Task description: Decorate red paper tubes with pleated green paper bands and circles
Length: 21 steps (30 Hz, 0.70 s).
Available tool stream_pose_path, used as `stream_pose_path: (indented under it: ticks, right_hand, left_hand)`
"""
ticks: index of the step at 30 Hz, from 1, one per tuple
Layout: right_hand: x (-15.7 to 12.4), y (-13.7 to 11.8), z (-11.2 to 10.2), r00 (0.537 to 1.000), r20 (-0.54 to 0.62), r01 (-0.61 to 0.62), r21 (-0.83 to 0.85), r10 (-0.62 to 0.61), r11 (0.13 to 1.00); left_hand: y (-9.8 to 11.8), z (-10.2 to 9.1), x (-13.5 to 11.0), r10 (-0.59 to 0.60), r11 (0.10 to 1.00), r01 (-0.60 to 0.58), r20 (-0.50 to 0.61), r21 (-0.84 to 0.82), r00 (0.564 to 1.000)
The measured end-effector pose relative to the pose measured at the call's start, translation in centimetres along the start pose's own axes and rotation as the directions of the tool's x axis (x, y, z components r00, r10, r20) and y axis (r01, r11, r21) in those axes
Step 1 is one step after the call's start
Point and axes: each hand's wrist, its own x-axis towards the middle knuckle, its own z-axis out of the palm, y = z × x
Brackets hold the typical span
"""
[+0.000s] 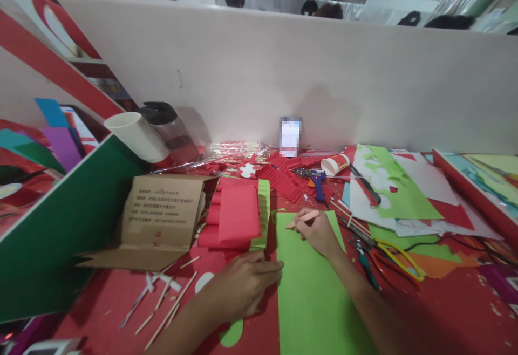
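Note:
A green paper sheet (311,285) lies on the red table (445,312) in front of me. My right hand (318,231) rests on its far end, closed on a flat wooden stick (302,218) that points left. At the sheet's left edge my left hand (243,285) lies with its fingers curled and pressed on the paper edge. Just beyond my left hand sits a stack of folded red paper (234,214) over pleated green paper (264,204).
A cardboard box (157,220) lies open at left beside a green board (65,236). Thin wooden sticks (170,301) are scattered near it. Scissors (388,258), a blue glue gun (318,179), a glue bottle (335,164), a white cup (135,135) and cut paper (396,188) lie around. A partition wall (283,74) stands behind.

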Motion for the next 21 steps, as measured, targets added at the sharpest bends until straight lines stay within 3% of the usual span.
stream_pose_path:
  ticks: [7,10,14,18,21]
  right_hand:
    - [-0.1,0.1,-0.1,1.0,0.012,0.012,0.047,-0.013,0.999]
    - [-0.2,0.0,-0.3,0.999,-0.042,0.014,0.108,-0.01,0.994]
    - [-0.6,-1.2,-1.2,0.99,-0.104,0.107,0.133,-0.094,0.985]
    - [-1.1,-2.3,-3.4,0.979,-0.112,0.178,0.057,-0.171,0.982]
    - [-1.2,-2.3,-5.2,0.965,-0.089,0.242,-0.044,-0.245,0.969]
  left_hand:
    - [0.2,-0.3,0.1,-0.006,1.0,0.006,0.012,0.017,1.0]
    - [0.3,-0.4,0.2,-0.008,0.998,0.006,0.038,0.055,0.999]
    - [0.2,-0.2,0.1,0.017,0.994,-0.024,0.07,0.108,0.997]
    - [0.4,0.2,-0.1,0.101,0.984,-0.101,0.01,0.149,0.995]
    - [1.0,-0.7,-0.4,0.142,0.975,-0.122,-0.094,0.187,0.985]
